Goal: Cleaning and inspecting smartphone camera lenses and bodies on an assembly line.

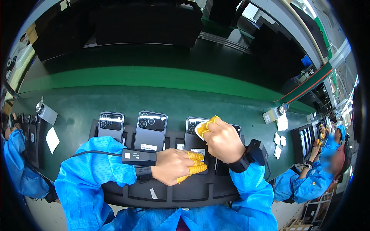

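A grey smartphone (189, 142) lies back side up in a black tray (131, 190) in front of me. My right hand (224, 141), closed in a pinch, holds a folded white wiping cloth (199, 129) against the phone's upper back, beside its camera lenses. My left hand (173, 166) has its fingers stretched across the phone's lower end, near a white label. Yellow finger cots cover several fingertips on both hands. Two more grey phones, one in the middle (151, 131) and one farther left (111, 131), lie in the same tray. Another phone is mostly hidden behind my right hand.
White dispenser bottles stand on the green bench at left (48, 114) and right (271, 116). White wipes lie at left (52, 140) and right (278, 151). A co-worker (314, 179) sits at right beside a tray of phones (302, 143); another person's blue sleeve (15, 152) shows at left.
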`<state>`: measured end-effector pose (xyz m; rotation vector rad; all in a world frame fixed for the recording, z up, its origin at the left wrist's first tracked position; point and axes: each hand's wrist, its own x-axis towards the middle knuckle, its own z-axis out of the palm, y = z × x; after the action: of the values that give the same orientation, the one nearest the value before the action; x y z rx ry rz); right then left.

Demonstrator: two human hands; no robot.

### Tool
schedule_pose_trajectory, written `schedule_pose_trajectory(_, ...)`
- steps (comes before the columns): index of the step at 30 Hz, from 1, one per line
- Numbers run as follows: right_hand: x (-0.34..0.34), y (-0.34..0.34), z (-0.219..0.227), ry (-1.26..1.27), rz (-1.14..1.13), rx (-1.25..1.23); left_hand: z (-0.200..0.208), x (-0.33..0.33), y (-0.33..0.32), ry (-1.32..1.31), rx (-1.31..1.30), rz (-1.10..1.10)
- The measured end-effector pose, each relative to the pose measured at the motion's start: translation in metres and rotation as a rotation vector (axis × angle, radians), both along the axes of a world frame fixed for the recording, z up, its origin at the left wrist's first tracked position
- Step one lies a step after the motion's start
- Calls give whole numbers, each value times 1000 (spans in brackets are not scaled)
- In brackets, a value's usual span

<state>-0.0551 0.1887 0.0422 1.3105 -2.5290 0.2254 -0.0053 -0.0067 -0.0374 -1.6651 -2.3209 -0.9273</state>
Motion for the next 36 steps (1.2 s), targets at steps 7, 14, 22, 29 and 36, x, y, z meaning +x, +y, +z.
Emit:
schedule_pose_trajectory(7,9,-2,1,1,12,-35,10,2,-3,-143,-119,-38)
schedule_pose_trajectory(14,3,-11,-10,54,167,24,4,1,0,-16,47,9)
schedule_pose_trajectory(22,14,-3,3,-1,23,14,-8,-1,-3,-4,48,7)
schedule_pose_trajectory(29,7,-24,-18,88,123,-18,-11,2,-9,16,82,-4)
schedule_pose_trajectory(36,16,-12,-7,-9,39,-12,-14,1,-12,20,33,5)
